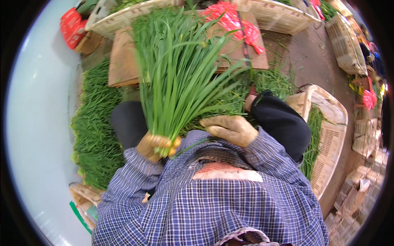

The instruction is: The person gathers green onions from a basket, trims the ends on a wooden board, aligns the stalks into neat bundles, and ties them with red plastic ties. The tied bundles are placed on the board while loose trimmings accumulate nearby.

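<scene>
My left hand (157, 146), in a stained tan glove, grips a large bunch of long flat green leaves, likely garlic chives (178, 80), by its pale stem ends. The leaves fan out away from me, over a brown board (123, 58). My right hand (232, 129), gloved too, is held palm inward to the right of the stems, apart from them, with fingers stretched together and nothing seen in it. One loose leaf (190, 148) hangs between the hands across my checked shirt. Loose green leaves (227, 104) lie beneath, between my knees.
Stacked greens (97, 129) line the left side by a pale wall (43, 107). On the board lies red plastic (251, 33). Plastic crates stand beyond it (277, 18), and one with greens (334, 135) is by my right knee. More crates (346, 46) are farther right.
</scene>
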`<act>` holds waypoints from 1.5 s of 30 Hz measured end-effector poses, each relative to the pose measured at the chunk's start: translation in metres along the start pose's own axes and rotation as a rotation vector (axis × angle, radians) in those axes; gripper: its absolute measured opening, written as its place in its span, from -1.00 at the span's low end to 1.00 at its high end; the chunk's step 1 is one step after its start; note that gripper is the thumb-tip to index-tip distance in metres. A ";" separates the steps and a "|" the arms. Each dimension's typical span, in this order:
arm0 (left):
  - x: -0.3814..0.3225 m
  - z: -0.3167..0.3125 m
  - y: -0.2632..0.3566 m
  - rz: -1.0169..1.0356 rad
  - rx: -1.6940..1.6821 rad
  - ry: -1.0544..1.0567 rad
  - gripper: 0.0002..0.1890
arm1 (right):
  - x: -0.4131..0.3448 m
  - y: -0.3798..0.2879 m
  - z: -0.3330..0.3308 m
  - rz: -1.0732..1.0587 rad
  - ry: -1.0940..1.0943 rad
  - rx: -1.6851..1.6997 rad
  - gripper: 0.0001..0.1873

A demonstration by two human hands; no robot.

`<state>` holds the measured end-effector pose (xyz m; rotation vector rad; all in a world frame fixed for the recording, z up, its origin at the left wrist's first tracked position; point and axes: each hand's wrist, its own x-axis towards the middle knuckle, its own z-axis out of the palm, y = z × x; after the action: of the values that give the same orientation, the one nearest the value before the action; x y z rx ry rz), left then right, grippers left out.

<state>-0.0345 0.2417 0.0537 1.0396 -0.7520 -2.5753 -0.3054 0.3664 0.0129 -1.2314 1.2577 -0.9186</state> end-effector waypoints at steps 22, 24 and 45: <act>-0.118 -0.138 -0.071 0.039 0.034 0.204 -0.14 | 0.083 -0.094 0.055 -0.022 -0.150 -0.785 -0.53; -0.118 -0.139 -0.074 0.057 0.025 0.210 -0.14 | 0.092 -0.086 0.069 -0.083 -0.144 -0.720 -0.54; -0.115 -0.139 -0.070 0.012 0.371 0.103 -0.24 | 0.121 -0.138 0.047 -0.299 -0.589 -1.038 -0.57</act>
<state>0.1410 0.2975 -0.0048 1.2540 -1.2353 -2.4012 -0.2254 0.2339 0.1219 -2.3307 1.0638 0.0232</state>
